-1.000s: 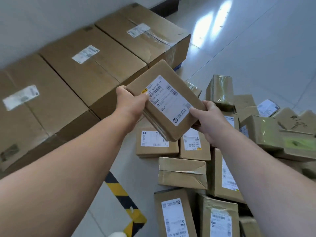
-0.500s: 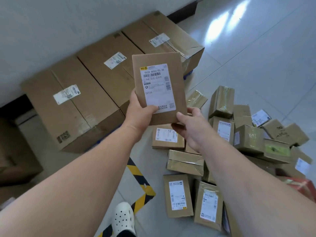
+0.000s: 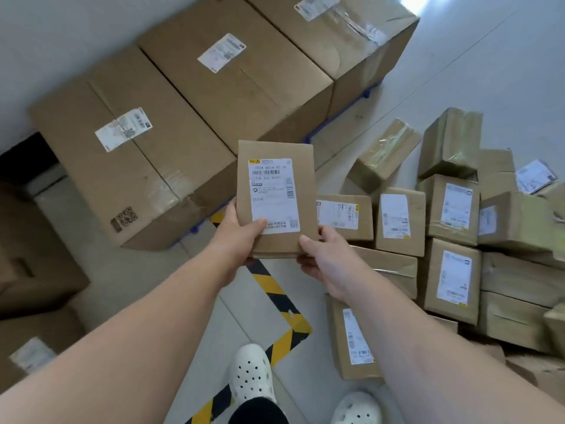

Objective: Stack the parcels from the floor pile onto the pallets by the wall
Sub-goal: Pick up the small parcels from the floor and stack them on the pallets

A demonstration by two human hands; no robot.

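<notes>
The parcel [image 3: 276,197] is squared up now, label upright instead of tilted. The left hand [image 3: 241,237] and right hand [image 3: 324,264] are down at its bottom corners, and both white clogs [image 3: 250,374] show.

Matt brown cardboard on the parcel [image 3: 306,203], smooth white paper label [image 3: 273,194], glossy tape-wrapped floor parcel [image 3: 385,151], shiny floor tiles [image 3: 489,56].

One view on record: a wide-angle camera worn on the head, facing forward and steeply down from standing height. Left hand [image 3: 241,234] and right hand [image 3: 324,264], holding a parcel [image 3: 275,197], sit close at frame centre. White shoes [image 3: 252,374] mark the bottom edge; wall [image 3: 61,32] and large cartons [image 3: 232,75] fill upper left, floor pile [image 3: 452,228] the right.
</notes>
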